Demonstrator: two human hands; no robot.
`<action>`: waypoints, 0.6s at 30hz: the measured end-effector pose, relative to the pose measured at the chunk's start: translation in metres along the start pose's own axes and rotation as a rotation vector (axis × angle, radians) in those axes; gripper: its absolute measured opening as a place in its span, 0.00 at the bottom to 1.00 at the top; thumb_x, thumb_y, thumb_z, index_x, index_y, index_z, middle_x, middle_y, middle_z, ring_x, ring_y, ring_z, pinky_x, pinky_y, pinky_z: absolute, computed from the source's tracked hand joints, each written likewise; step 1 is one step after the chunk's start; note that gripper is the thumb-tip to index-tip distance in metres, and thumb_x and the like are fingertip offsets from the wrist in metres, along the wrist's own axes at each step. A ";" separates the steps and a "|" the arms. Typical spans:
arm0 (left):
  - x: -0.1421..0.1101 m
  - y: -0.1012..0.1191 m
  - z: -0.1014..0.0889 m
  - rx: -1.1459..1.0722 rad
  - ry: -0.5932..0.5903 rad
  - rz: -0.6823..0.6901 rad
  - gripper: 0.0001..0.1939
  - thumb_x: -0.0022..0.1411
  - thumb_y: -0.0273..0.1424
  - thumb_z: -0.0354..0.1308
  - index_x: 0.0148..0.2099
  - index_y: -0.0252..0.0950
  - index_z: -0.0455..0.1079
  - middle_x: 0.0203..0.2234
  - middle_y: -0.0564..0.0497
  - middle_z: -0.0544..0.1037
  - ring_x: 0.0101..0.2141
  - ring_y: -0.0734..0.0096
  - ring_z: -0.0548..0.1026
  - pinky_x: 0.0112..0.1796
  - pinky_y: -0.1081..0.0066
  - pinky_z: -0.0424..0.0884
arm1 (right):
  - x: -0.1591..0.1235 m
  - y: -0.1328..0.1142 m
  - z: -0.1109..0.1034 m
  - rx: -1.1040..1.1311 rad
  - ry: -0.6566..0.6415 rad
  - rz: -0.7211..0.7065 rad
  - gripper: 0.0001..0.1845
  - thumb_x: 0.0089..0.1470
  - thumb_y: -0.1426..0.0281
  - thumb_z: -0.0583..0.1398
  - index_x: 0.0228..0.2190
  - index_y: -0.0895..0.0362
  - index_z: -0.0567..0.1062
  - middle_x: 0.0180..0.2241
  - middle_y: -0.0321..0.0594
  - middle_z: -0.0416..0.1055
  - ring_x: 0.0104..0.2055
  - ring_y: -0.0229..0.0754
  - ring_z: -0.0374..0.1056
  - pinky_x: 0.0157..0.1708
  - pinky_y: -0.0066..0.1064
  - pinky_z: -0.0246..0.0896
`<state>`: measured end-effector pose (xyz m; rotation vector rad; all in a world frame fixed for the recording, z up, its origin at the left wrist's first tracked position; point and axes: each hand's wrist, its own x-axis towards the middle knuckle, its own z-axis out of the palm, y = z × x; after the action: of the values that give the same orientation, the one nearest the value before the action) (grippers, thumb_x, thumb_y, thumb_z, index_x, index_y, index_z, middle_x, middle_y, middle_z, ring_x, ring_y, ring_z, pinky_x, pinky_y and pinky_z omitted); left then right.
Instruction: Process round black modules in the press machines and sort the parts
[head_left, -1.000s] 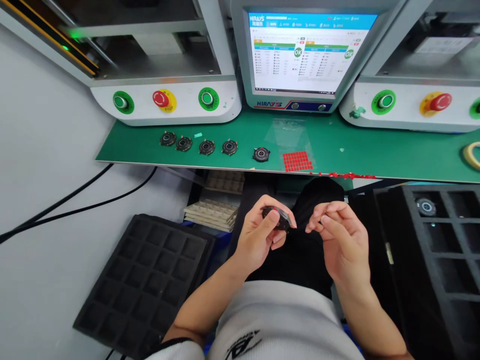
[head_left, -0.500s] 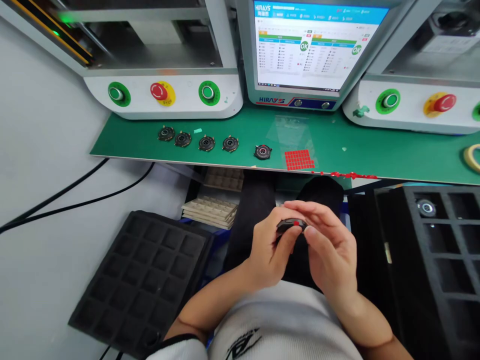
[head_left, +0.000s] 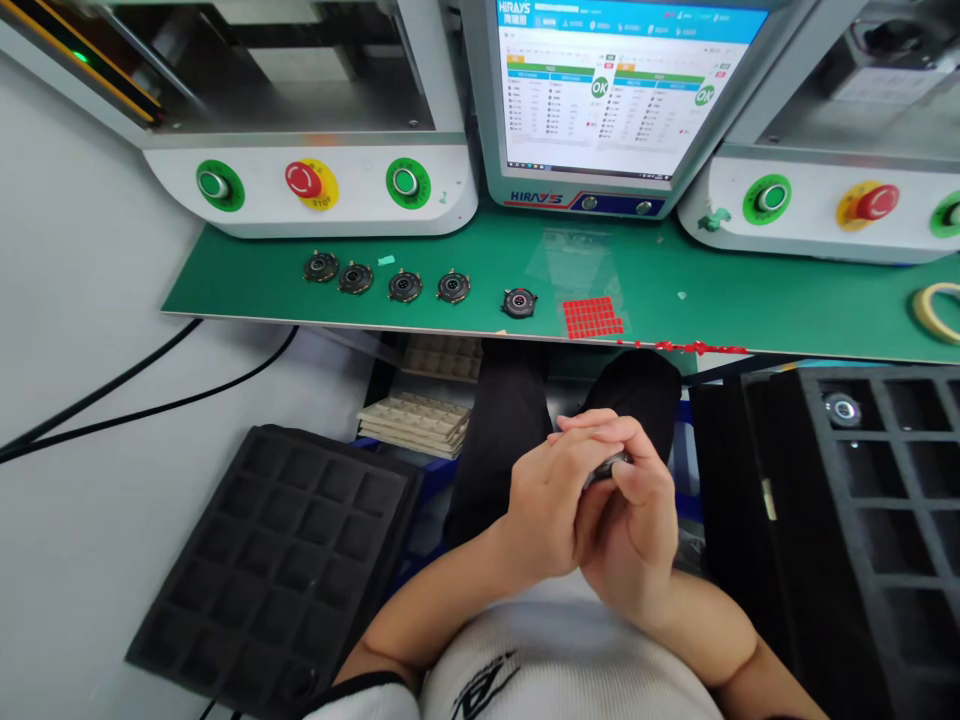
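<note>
Above my lap, both hands close round a dark watch case (head_left: 609,466), of which only a small part shows between the fingers. My left hand (head_left: 551,500) wraps it from the left, its fingers laid over the top. From the right, my right hand (head_left: 634,510) grips it too, with the thumb against its edge. The red mark on the case is hidden now. On the green bench top (head_left: 465,235) beyond lie several similar watch cases (head_left: 405,286) in a row, and a single watch case (head_left: 519,302) nearer the red sticker sheet (head_left: 592,317).
A black foam tray (head_left: 277,560) stands at the left, and another foam tray (head_left: 874,520) with one watch case in it at the right. Machine consoles with buttons flank a monitor (head_left: 600,90). A tape roll (head_left: 937,310) lies at the bench's right.
My hands have come closer together and turned, covering the watch case and its red mark. The left fingers now lie over the top. The camera view has shifted slightly.
</note>
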<state>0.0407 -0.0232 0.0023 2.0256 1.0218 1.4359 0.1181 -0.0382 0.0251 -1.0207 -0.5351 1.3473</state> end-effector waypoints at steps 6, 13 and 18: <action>0.001 -0.002 0.004 0.075 -0.016 0.086 0.13 0.68 0.30 0.46 0.50 0.32 0.66 0.38 0.43 0.80 0.40 0.67 0.80 0.41 0.71 0.76 | -0.002 0.000 -0.002 0.059 0.047 0.044 0.06 0.51 0.67 0.56 0.28 0.52 0.72 0.36 0.35 0.73 0.36 0.41 0.72 0.37 0.35 0.69; 0.009 0.013 0.000 -0.743 -0.054 -0.386 0.10 0.69 0.34 0.47 0.42 0.35 0.67 0.31 0.48 0.78 0.28 0.71 0.76 0.31 0.71 0.74 | -0.008 -0.020 -0.019 -0.173 -0.164 -0.112 0.14 0.55 0.58 0.60 0.41 0.50 0.74 0.47 0.42 0.70 0.50 0.48 0.68 0.49 0.41 0.67; 0.019 0.027 -0.008 -1.432 -0.137 -0.909 0.15 0.68 0.42 0.48 0.37 0.35 0.64 0.21 0.52 0.71 0.20 0.73 0.72 0.22 0.75 0.65 | -0.004 -0.025 -0.034 -0.371 -0.338 -0.466 0.32 0.45 0.75 0.65 0.52 0.50 0.67 0.52 0.44 0.67 0.55 0.50 0.64 0.56 0.47 0.61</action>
<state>0.0447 -0.0258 0.0362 0.4726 0.4134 0.9335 0.1585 -0.0492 0.0301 -0.8865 -1.2330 1.0192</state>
